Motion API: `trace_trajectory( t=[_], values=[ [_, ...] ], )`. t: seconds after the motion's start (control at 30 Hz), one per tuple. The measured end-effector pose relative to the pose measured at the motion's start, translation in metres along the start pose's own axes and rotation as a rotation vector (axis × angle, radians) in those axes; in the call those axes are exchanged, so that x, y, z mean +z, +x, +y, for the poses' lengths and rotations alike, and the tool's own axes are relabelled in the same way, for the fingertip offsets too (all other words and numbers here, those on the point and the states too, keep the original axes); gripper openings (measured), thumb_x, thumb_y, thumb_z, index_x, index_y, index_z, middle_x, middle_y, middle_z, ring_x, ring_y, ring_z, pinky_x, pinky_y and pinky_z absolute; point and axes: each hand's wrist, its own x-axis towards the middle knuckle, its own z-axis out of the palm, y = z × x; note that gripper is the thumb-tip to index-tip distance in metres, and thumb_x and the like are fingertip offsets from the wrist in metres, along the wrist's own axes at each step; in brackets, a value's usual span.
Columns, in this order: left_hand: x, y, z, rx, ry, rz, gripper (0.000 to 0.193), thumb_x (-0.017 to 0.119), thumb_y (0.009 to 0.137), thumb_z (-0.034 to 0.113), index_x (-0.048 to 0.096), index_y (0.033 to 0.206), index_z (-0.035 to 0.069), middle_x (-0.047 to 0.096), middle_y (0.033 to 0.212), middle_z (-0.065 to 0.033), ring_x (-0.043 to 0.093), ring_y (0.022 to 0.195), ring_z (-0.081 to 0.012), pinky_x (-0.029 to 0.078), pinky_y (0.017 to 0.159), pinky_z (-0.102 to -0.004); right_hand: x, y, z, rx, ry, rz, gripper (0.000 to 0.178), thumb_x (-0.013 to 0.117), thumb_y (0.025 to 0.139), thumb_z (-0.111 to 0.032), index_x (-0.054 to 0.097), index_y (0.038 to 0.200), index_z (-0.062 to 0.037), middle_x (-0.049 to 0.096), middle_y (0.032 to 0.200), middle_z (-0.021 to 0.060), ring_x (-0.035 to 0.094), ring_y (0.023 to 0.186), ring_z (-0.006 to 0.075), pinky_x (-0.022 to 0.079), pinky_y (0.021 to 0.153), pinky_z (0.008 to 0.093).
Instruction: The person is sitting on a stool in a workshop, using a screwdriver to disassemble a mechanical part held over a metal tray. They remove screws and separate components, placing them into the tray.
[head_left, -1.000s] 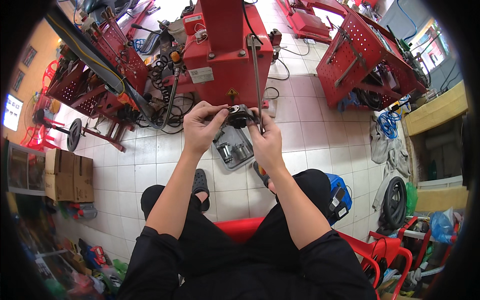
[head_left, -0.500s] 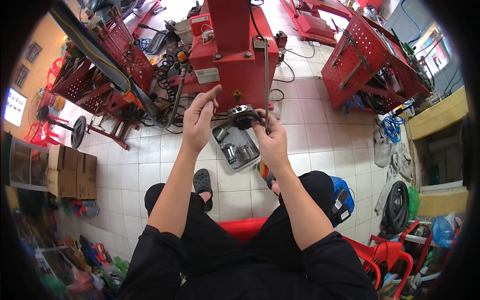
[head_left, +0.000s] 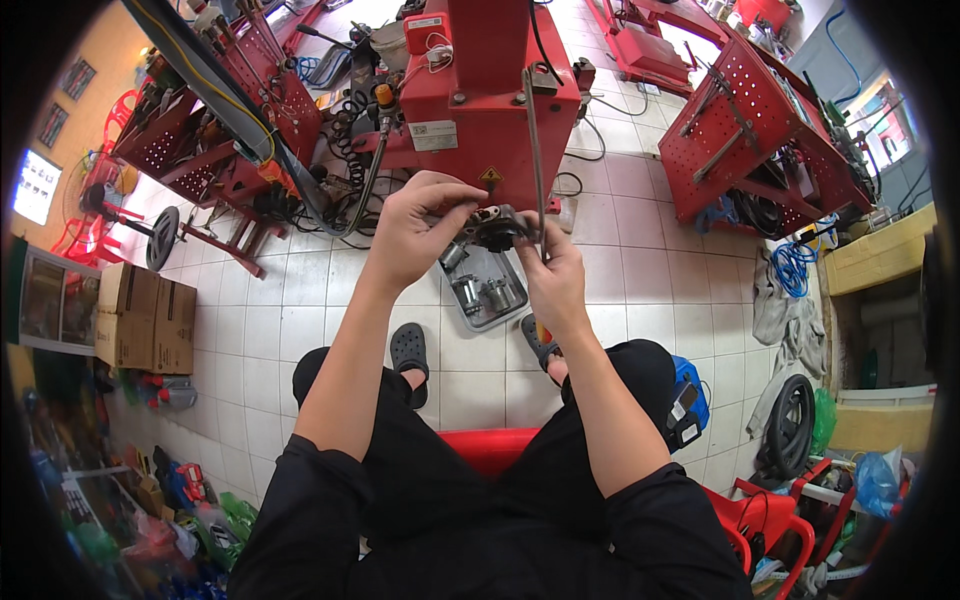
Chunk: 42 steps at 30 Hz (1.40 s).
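Note:
My right hand (head_left: 557, 283) grips a metal-and-black mechanical housing (head_left: 497, 232) by its right side. A long thin metal rod (head_left: 535, 150) stands up past the same hand, and a yellow-orange handle (head_left: 541, 332) shows below it; the hand looks closed round this tool too. My left hand (head_left: 415, 235) is at the housing's upper left edge, its thumb and forefinger pinched together. Whatever lies between those fingertips is too small to make out. Beneath the housing, a grey tray (head_left: 484, 326) on the tiled floor holds several metal cylindrical parts (head_left: 497, 294).
A red machine base (head_left: 490, 125) stands just ahead. Red perforated tool carts flank it, one at left (head_left: 275, 125) and one at right (head_left: 715, 130). Cables and a hose (head_left: 375, 170) lie left of the base. Cardboard boxes (head_left: 145, 320) sit at left, a blue case (head_left: 690, 400) beside my right knee.
My left hand's raised forefinger has come down, and its fingertips now pinch at the housing's edge. The right hand still holds the housing. The whole view has shifted slightly.

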Motion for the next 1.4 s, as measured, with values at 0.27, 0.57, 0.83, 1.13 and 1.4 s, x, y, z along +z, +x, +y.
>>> trace_trajectory(
  t=[0.27, 0.57, 0.83, 1.13, 1.4],
  values=[
    [-0.002, 0.003, 0.007, 0.217, 0.284, -0.120, 0.028, 0.065, 0.067, -0.005, 0.072, 0.093, 0.005, 0.064, 0.082, -0.0052, 0.056, 0.087, -0.0195, 0.047, 0.077, -0.0294, 0.002, 0.001, 0.011, -0.043, -0.022, -0.026, 0.021, 0.057, 0.088, -0.004, 0.061, 0.108, -0.0023, 0.066, 0.088, 0.0088, 0.058, 0.080, 0.0115, 0.046, 0.074, 0.0259],
    [-0.004, 0.002, 0.010, 0.182, 0.366, -0.080, 0.028, 0.070, 0.069, -0.002, 0.072, 0.095, 0.008, 0.064, 0.079, -0.0038, 0.055, 0.085, -0.0177, 0.049, 0.072, -0.0286, 0.003, 0.000, 0.006, -0.023, -0.035, -0.014, 0.021, 0.057, 0.087, -0.004, 0.061, 0.108, -0.0014, 0.067, 0.091, 0.0111, 0.061, 0.082, 0.0138, 0.047, 0.076, 0.0271],
    [0.007, 0.000, 0.007, 0.025, 0.093, -0.026, 0.027, 0.066, 0.076, -0.003, 0.067, 0.103, 0.002, 0.066, 0.085, -0.0069, 0.063, 0.086, -0.0150, 0.051, 0.078, -0.0265, 0.003, 0.000, 0.008, -0.030, -0.021, 0.008, 0.021, 0.057, 0.087, -0.004, 0.061, 0.108, -0.0010, 0.066, 0.085, 0.0093, 0.058, 0.076, 0.0117, 0.046, 0.070, 0.0261],
    [0.015, -0.001, -0.002, -0.301, -0.360, -0.077, 0.041, 0.060, 0.081, -0.004, 0.052, 0.121, -0.005, 0.065, 0.107, -0.0145, 0.063, 0.096, -0.0149, 0.051, 0.084, -0.0265, 0.002, -0.001, 0.005, 0.002, -0.004, -0.001, 0.019, 0.056, 0.089, -0.005, 0.060, 0.107, -0.0003, 0.061, 0.077, 0.0025, 0.050, 0.067, 0.0065, 0.042, 0.062, 0.0226],
    [0.018, -0.002, -0.013, -0.063, -0.442, -0.030, 0.059, 0.069, 0.073, -0.002, 0.046, 0.128, 0.000, 0.057, 0.123, -0.0094, 0.052, 0.115, -0.0199, 0.043, 0.098, -0.0331, -0.003, 0.000, -0.004, 0.203, 0.256, -0.040, 0.023, 0.056, 0.091, -0.007, 0.057, 0.113, -0.0004, 0.061, 0.086, -0.0006, 0.050, 0.068, 0.0038, 0.041, 0.059, 0.0194]
  ],
)
